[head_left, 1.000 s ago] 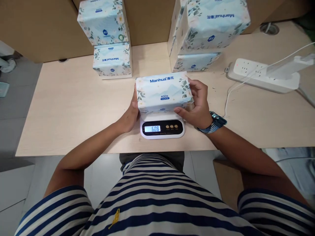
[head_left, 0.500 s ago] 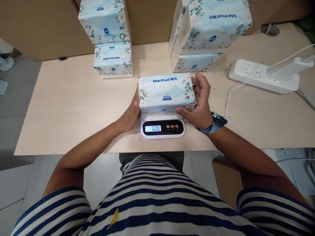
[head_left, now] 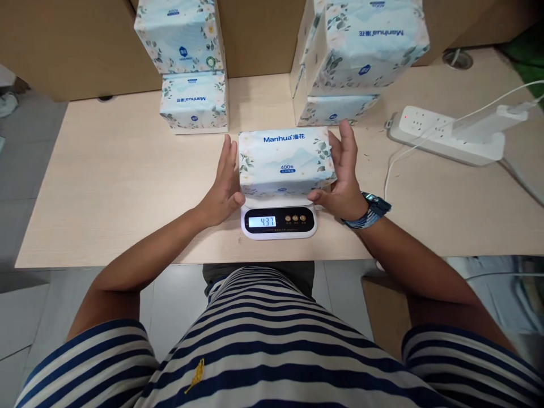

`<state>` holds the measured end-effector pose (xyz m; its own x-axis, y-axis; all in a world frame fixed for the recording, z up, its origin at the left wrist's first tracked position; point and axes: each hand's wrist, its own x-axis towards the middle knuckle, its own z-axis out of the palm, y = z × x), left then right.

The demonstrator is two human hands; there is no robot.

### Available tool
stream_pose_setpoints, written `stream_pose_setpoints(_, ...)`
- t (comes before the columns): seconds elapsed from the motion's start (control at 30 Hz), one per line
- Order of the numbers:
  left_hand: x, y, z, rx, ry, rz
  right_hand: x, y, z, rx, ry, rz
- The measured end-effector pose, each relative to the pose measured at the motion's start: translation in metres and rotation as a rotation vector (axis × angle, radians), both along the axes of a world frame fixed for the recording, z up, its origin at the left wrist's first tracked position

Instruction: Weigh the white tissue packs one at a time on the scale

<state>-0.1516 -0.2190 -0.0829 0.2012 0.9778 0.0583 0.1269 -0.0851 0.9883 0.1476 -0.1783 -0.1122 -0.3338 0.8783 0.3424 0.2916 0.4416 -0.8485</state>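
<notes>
A pale blue tissue pack (head_left: pixel 284 161) printed "Manhua" lies on a white kitchen scale (head_left: pixel 278 217), whose lit display reads 437. My left hand (head_left: pixel 224 178) stands just off the pack's left end, fingers straight and flat, a small gap between palm and pack. My right hand (head_left: pixel 342 173) is at the pack's right end, fingers stretched upward along it, thumb near the lower corner. A watch sits on my right wrist.
Two stacks of the same tissue packs stand behind on the wooden desk (head_left: pixel 106 187), one at back left (head_left: pixel 187 68) and one at back right (head_left: pixel 352 56). A white power strip (head_left: pixel 442 136) with cables lies to the right. Cardboard walls rise behind.
Both hands have let go of the pack and opened flat beside its ends. The scale reading went from 608 to 437.
</notes>
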Motion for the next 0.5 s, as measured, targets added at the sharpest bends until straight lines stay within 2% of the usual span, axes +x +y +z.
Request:
stream_pose_setpoints(0.1, -0.013, 0.006, 0.002, 0.072, 0.103, -0.056, 0.002, 0.001, 0.0, 0.012, -0.007, 0.027)
stream_pose_setpoints(0.23, -0.021, 0.013, 0.006, 0.0, 0.09, -0.079, 0.008, 0.005, 0.001, 0.037, -0.01, 0.047)
stream_pose_setpoints(0.37, -0.022, 0.018, 0.011, -0.028, 0.062, -0.071, 0.014, 0.007, 0.005, -0.003, -0.033, 0.042)
stream_pose_setpoints(0.5, -0.025, 0.019, 0.017, -0.024, 0.073, -0.094, 0.02, 0.009, 0.006, 0.019, -0.021, 0.132)
